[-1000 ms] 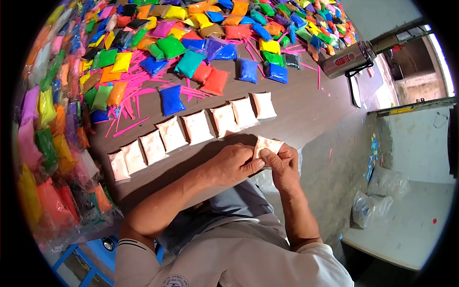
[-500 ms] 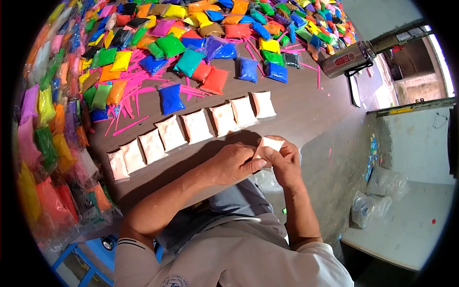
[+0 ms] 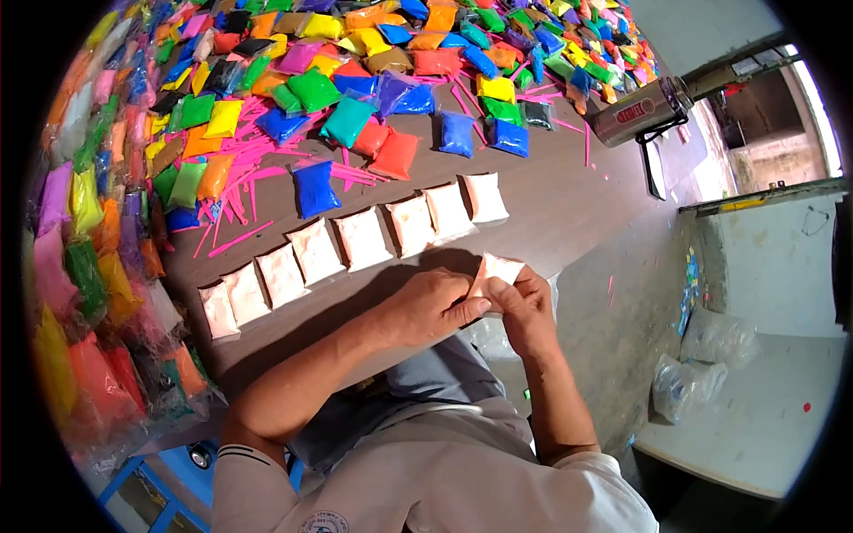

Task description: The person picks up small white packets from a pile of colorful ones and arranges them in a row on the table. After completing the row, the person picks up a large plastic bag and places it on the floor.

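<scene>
Between both hands, just over the table's near edge, is a small pale peach packet point(image 3: 496, 272). My left hand point(image 3: 434, 305) is closed on its left side, the thumb pressed along its lower part. My right hand point(image 3: 529, 311) pinches it from the right, thumb on the front face; some of its fingers are hidden behind. Beyond my hands several matching pale packets point(image 3: 362, 239) lie in a slanting row on the brown table, running from near my left forearm up to a packet point(image 3: 485, 198) at the far right end.
A heap of bright coloured packets point(image 3: 313, 91) covers the back of the table, with pink plastic sticks point(image 3: 244, 191) among them. More bagged packets point(image 3: 84, 266) are piled at left. A steel flask point(image 3: 641, 112) lies at back right. Plastic bags point(image 3: 689, 386) sit at lower right.
The view has shifted very slightly. Both hands still hold the packet, and the right fingers have drawn in a little around it. The row on the table is unchanged.
</scene>
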The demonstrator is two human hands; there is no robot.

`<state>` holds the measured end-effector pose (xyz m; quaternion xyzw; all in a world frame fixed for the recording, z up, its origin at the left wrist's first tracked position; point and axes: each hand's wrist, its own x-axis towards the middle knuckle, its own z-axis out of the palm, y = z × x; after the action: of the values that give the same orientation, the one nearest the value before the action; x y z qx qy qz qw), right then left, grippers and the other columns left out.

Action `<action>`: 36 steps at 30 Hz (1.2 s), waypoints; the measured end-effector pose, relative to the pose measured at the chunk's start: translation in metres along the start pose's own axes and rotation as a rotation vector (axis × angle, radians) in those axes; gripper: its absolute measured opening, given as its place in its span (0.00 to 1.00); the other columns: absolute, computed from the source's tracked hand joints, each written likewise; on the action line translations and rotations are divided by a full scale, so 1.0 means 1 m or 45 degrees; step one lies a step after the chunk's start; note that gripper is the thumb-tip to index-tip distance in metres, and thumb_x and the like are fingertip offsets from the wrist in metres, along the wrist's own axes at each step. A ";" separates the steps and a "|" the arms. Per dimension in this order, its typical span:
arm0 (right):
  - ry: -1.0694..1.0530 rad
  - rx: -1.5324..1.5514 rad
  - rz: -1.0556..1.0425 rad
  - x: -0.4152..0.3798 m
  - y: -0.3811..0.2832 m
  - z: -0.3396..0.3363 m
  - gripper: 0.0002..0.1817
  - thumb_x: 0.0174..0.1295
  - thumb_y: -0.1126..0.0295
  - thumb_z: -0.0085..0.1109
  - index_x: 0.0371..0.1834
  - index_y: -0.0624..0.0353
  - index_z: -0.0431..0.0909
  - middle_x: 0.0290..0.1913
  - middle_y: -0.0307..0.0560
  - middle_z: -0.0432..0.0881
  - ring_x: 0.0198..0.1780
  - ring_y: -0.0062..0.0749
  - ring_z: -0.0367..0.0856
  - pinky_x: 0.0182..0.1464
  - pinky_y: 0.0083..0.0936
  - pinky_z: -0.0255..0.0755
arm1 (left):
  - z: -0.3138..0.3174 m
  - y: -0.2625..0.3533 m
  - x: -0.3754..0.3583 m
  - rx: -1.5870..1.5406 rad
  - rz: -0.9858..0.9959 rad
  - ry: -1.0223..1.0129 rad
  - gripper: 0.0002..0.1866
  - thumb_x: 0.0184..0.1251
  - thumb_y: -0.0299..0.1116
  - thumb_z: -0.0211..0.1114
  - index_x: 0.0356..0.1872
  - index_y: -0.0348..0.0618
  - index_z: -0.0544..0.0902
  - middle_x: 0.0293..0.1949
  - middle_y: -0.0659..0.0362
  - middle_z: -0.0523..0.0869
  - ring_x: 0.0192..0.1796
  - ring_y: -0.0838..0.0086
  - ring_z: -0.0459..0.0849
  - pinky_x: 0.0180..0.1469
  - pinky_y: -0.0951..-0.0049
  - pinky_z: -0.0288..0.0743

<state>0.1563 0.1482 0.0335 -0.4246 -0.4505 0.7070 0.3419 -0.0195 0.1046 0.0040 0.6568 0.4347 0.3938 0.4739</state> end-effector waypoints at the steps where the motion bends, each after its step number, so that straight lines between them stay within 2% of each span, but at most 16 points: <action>1: -0.065 -0.027 -0.026 0.000 0.001 -0.003 0.10 0.68 0.71 0.62 0.46 0.68 0.81 0.40 0.42 0.85 0.41 0.21 0.81 0.48 0.21 0.77 | 0.001 -0.001 0.000 0.018 0.031 0.013 0.20 0.74 0.46 0.56 0.41 0.36 0.80 0.35 0.46 0.83 0.41 0.50 0.82 0.45 0.57 0.74; 3: -0.195 -0.081 -0.079 0.001 0.005 -0.013 0.12 0.69 0.69 0.61 0.48 0.67 0.80 0.42 0.42 0.85 0.42 0.21 0.81 0.48 0.22 0.77 | 0.003 -0.001 0.000 0.054 0.094 0.038 0.19 0.74 0.46 0.56 0.37 0.36 0.78 0.34 0.44 0.83 0.40 0.47 0.81 0.42 0.55 0.74; 6: -0.159 -0.184 -0.031 0.000 0.002 -0.011 0.16 0.68 0.66 0.62 0.52 0.68 0.78 0.45 0.43 0.85 0.44 0.23 0.81 0.52 0.25 0.76 | 0.002 0.005 0.001 -0.014 0.090 0.093 0.19 0.74 0.45 0.56 0.35 0.36 0.77 0.33 0.45 0.83 0.40 0.47 0.81 0.42 0.53 0.73; 9: -0.188 -0.164 0.002 -0.005 -0.007 -0.003 0.16 0.68 0.67 0.62 0.53 0.68 0.78 0.45 0.41 0.84 0.45 0.23 0.81 0.53 0.25 0.75 | 0.005 -0.002 0.002 0.041 0.107 0.075 0.18 0.73 0.43 0.57 0.32 0.37 0.77 0.30 0.46 0.81 0.38 0.48 0.81 0.42 0.53 0.73; 10: -0.245 -0.123 0.005 -0.007 -0.005 -0.009 0.14 0.70 0.68 0.60 0.51 0.67 0.80 0.45 0.40 0.84 0.47 0.21 0.79 0.51 0.22 0.75 | 0.006 -0.002 0.002 0.095 0.108 0.063 0.18 0.73 0.42 0.57 0.31 0.36 0.76 0.29 0.47 0.80 0.37 0.49 0.80 0.42 0.54 0.72; 13: -0.091 -0.299 -0.190 0.007 -0.005 -0.032 0.13 0.70 0.68 0.60 0.52 0.66 0.80 0.45 0.40 0.84 0.46 0.21 0.80 0.50 0.22 0.75 | 0.006 -0.002 0.001 0.197 0.123 0.058 0.18 0.73 0.40 0.57 0.27 0.36 0.74 0.26 0.48 0.76 0.34 0.49 0.77 0.42 0.56 0.72; 14: 0.017 -0.255 -0.180 0.016 -0.019 -0.033 0.14 0.69 0.68 0.62 0.51 0.65 0.80 0.43 0.39 0.84 0.43 0.20 0.80 0.48 0.21 0.74 | 0.007 -0.004 0.000 0.191 0.135 0.075 0.18 0.72 0.39 0.57 0.26 0.36 0.72 0.25 0.48 0.74 0.33 0.49 0.76 0.41 0.56 0.71; 17: 0.109 -0.554 -0.288 0.054 -0.037 -0.060 0.14 0.67 0.66 0.65 0.47 0.66 0.81 0.40 0.37 0.84 0.41 0.18 0.79 0.45 0.19 0.74 | 0.010 -0.008 0.000 0.216 0.195 0.112 0.18 0.71 0.36 0.58 0.23 0.36 0.69 0.22 0.49 0.71 0.30 0.50 0.74 0.40 0.56 0.70; 20: 0.012 -0.626 -0.284 0.089 -0.039 -0.072 0.13 0.68 0.66 0.64 0.45 0.67 0.81 0.38 0.35 0.82 0.37 0.16 0.77 0.42 0.18 0.73 | 0.010 -0.009 0.000 0.223 0.214 0.127 0.17 0.70 0.34 0.58 0.22 0.36 0.69 0.22 0.49 0.71 0.29 0.51 0.74 0.40 0.57 0.70; 24: -0.087 -0.696 -0.197 0.113 -0.038 -0.076 0.13 0.68 0.66 0.64 0.45 0.66 0.81 0.38 0.35 0.83 0.38 0.16 0.78 0.42 0.18 0.74 | 0.010 -0.008 -0.001 0.221 0.206 0.133 0.16 0.69 0.32 0.59 0.22 0.36 0.69 0.22 0.50 0.71 0.29 0.51 0.73 0.40 0.57 0.70; 30: -0.012 -0.486 -0.261 0.109 -0.045 -0.057 0.12 0.68 0.66 0.63 0.47 0.65 0.81 0.38 0.37 0.84 0.39 0.17 0.79 0.43 0.18 0.74 | 0.010 -0.008 0.000 0.213 0.223 0.143 0.16 0.69 0.32 0.59 0.22 0.36 0.69 0.22 0.50 0.71 0.29 0.51 0.73 0.40 0.57 0.70; 34: -0.111 -0.405 -0.207 0.075 -0.040 -0.059 0.13 0.69 0.66 0.62 0.47 0.65 0.82 0.40 0.38 0.85 0.39 0.17 0.80 0.43 0.20 0.76 | 0.008 -0.005 -0.001 0.175 0.187 0.126 0.16 0.69 0.34 0.58 0.23 0.37 0.70 0.22 0.50 0.71 0.30 0.50 0.74 0.40 0.57 0.69; 36: -0.140 -0.361 -0.231 0.051 -0.039 -0.047 0.12 0.68 0.67 0.62 0.44 0.66 0.83 0.37 0.37 0.85 0.38 0.17 0.79 0.41 0.19 0.75 | 0.007 -0.001 -0.001 0.129 0.185 0.136 0.16 0.69 0.35 0.58 0.24 0.37 0.70 0.23 0.50 0.71 0.31 0.50 0.74 0.40 0.56 0.69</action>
<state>0.1821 0.2229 0.0433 -0.3868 -0.6003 0.6247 0.3159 -0.0140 0.1019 0.0009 0.6876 0.4300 0.4391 0.3865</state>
